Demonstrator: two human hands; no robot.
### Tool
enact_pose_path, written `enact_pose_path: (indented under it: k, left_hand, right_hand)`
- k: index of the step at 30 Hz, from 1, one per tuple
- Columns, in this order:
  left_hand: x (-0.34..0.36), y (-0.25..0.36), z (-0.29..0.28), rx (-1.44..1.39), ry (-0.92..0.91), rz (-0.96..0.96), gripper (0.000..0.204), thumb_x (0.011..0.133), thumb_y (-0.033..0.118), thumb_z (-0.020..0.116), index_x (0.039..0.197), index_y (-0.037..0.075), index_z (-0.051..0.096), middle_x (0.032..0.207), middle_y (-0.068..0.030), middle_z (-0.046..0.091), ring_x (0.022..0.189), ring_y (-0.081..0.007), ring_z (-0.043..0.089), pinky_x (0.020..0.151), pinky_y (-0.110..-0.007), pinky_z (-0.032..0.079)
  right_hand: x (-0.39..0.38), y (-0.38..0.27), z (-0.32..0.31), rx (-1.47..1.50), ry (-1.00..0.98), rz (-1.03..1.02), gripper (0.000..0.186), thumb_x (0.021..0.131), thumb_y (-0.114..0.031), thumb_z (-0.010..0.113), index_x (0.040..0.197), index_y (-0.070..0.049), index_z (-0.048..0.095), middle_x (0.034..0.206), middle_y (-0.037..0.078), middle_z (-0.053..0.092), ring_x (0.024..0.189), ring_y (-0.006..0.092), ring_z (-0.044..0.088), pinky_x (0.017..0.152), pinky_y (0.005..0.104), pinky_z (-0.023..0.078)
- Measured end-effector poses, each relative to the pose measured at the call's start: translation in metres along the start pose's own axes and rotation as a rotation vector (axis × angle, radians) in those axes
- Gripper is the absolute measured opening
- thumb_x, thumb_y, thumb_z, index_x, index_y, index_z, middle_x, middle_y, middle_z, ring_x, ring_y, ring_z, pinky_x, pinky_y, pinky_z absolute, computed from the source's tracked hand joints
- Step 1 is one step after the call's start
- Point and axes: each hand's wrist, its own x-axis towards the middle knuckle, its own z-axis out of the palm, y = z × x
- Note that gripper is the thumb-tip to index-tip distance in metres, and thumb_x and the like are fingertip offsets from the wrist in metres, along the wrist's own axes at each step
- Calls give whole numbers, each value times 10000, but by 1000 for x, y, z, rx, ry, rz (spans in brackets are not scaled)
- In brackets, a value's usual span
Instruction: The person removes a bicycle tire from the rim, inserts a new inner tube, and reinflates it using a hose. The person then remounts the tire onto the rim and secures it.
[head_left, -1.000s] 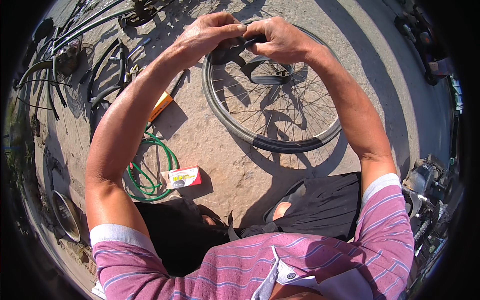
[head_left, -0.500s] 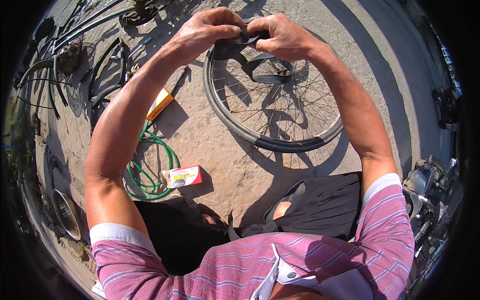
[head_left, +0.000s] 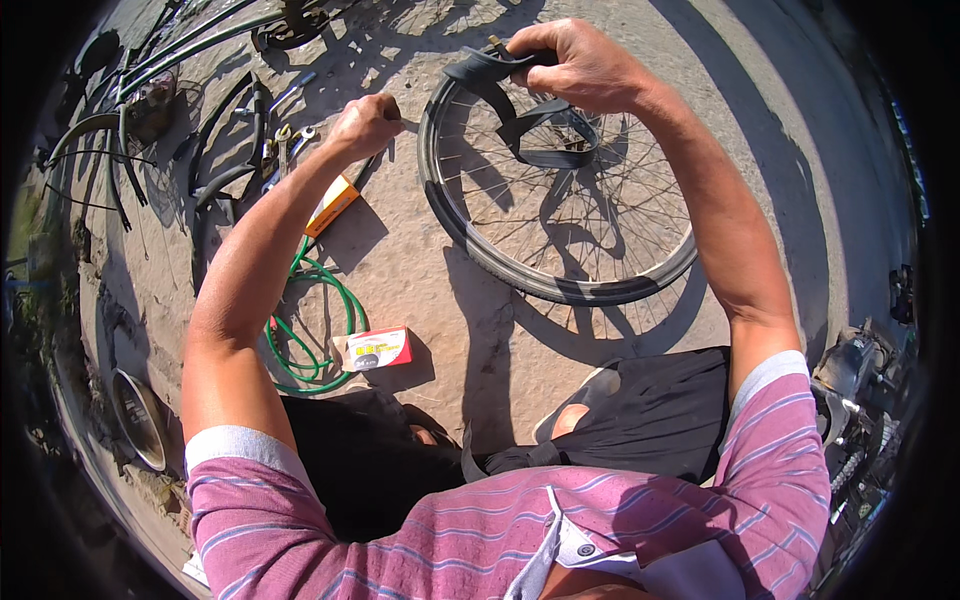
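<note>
My right hand [head_left: 573, 68] is closed on a black inner tube [head_left: 547, 153] with a small brass valve showing above the fingers. The tube hangs in a folded loop over a bicycle wheel [head_left: 446, 205], which lies on the ground with its spokes and hub showing. My left hand [head_left: 366, 124] is apart from the tube, left of the wheel, its fingers curled; whatever may be in them I cannot make out. Below it lies an orange box [head_left: 333, 206], close to some metal wrenches [head_left: 285, 147].
Bicycle frames and forks [head_left: 120, 140] lie at the upper left. A green hose [head_left: 340, 300] and a red-and-white box [head_left: 377, 348] lie before my knees. A metal bowl [head_left: 140, 420] is at the left, machinery [head_left: 845, 370] at the right.
My left hand has left the tube and moved down and left. My right hand still grips the tube and has risen slightly, uncovering the valve.
</note>
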Motion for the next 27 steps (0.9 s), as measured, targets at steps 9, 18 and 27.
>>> enact_pose_path:
  k: [9, 18, 27]
  left_hand:
    - [1, -66, 46, 128, -6, -167, 279, 908, 243, 702, 1107, 66, 787, 1117, -207, 789, 1089, -396, 746, 942, -469, 576]
    - [15, 138, -61, -490, 166, 679, 521, 1067, 496, 630, 1394, 96, 700, 1328, -107, 735, 1265, -239, 676, 1097, -380, 500]
    - [-21, 168, -30, -279, -343, 539, 506, 1049, 538, 668, 1173, 57, 763, 938, -83, 738, 819, -144, 690, 741, -325, 558]
  right_hand:
    - [0, -20, -16, -26, -81, 125, 419, 958, -234, 669, 1309, -13, 725, 1187, 176, 788, 1036, 270, 738, 940, 384, 572]
    - [-25, -54, -52, -73, -172, 246, 397, 893, -286, 722, 1227, -79, 783, 1039, 140, 799, 959, 245, 748, 864, 378, 576]
    - [-82, 20, -65, 25, -548, 299, 482, 871, -344, 777, 1224, -16, 756, 1083, 105, 777, 990, 200, 696, 875, 369, 548]
